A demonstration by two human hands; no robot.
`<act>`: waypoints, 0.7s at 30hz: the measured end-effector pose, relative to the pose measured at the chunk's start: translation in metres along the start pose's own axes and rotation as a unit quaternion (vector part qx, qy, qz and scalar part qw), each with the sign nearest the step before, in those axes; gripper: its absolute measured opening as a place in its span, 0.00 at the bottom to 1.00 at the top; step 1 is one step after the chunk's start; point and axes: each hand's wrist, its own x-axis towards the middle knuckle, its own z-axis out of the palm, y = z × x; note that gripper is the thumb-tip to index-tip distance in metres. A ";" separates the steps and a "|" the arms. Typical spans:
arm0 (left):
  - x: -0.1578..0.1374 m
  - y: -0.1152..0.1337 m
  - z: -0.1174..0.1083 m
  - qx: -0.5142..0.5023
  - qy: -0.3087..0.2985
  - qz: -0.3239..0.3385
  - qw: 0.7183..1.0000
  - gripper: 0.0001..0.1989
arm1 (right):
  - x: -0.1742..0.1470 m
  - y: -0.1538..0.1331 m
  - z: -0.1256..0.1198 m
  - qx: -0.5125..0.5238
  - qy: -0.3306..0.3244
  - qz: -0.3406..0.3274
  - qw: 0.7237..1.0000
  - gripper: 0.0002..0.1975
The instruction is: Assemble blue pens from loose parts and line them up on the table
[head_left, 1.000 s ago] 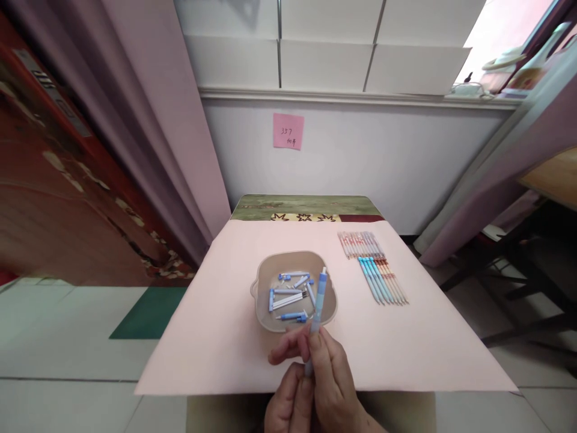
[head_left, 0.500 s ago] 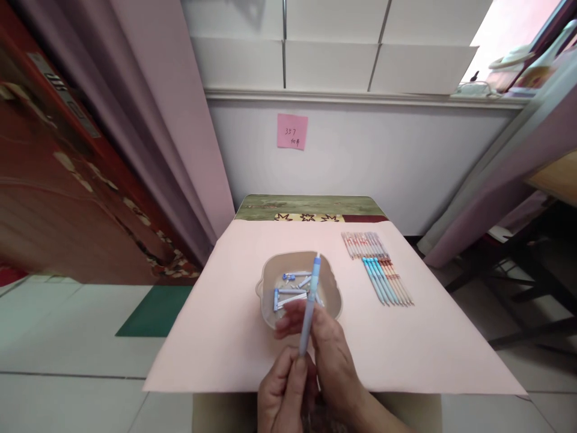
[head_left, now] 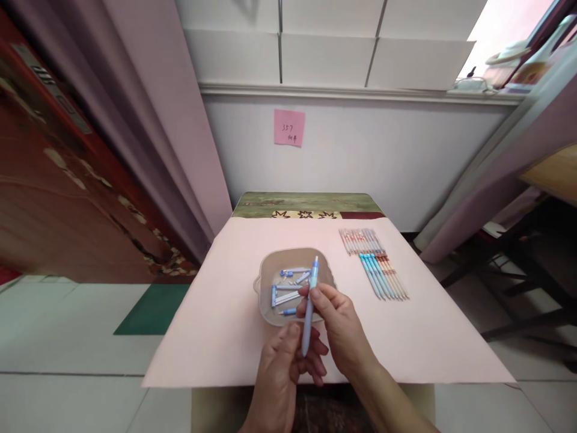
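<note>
Between the thumb and fingers of my right hand (head_left: 340, 322) is a light blue pen (head_left: 308, 325), held slanting with its clicker end up and its tip toward me. My left hand (head_left: 283, 367) is just below, thumb and fingers apart around the pen's lower end. Whether its fingers touch the pen is hard to tell. Behind the pen stands a beige plastic basin (head_left: 267, 264) with blue and white pen parts (head_left: 288, 287) inside. My right fingers cover part of its near right side.
On the pink-covered table (head_left: 216, 313), right of the basin, lie a row of clear and reddish pens (head_left: 362, 242), several blue pens (head_left: 375, 276) and several cream-and-brown pens (head_left: 393, 276). A pink note (head_left: 289, 127) is stuck to the wall.
My left hand has let go of the pen's lower end and opened. My right hand, loosely beside the pen before, now pinches it around its middle.
</note>
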 end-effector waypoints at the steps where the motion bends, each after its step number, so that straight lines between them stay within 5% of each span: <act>1: 0.000 0.002 0.001 0.007 0.006 -0.005 1.000 0.18 | -0.002 0.001 0.000 0.000 -0.006 0.014 1.000 0.18; 11: -0.017 -0.004 0.004 0.095 -0.019 0.005 0.995 0.18 | -0.032 0.000 -0.006 -0.004 -0.061 0.007 0.998 0.17; 15: -0.010 0.009 0.003 0.211 0.015 0.100 0.972 0.19 | -0.042 -0.013 -0.020 -0.042 -0.041 -0.037 0.998 0.15; 17: -0.003 0.018 0.007 0.206 0.068 0.148 0.965 0.15 | -0.047 -0.020 -0.027 -0.071 -0.050 -0.056 0.995 0.14; 21: 0.006 0.029 0.025 0.122 0.031 0.112 0.986 0.14 | -0.054 -0.022 -0.038 -0.114 -0.072 -0.055 0.989 0.16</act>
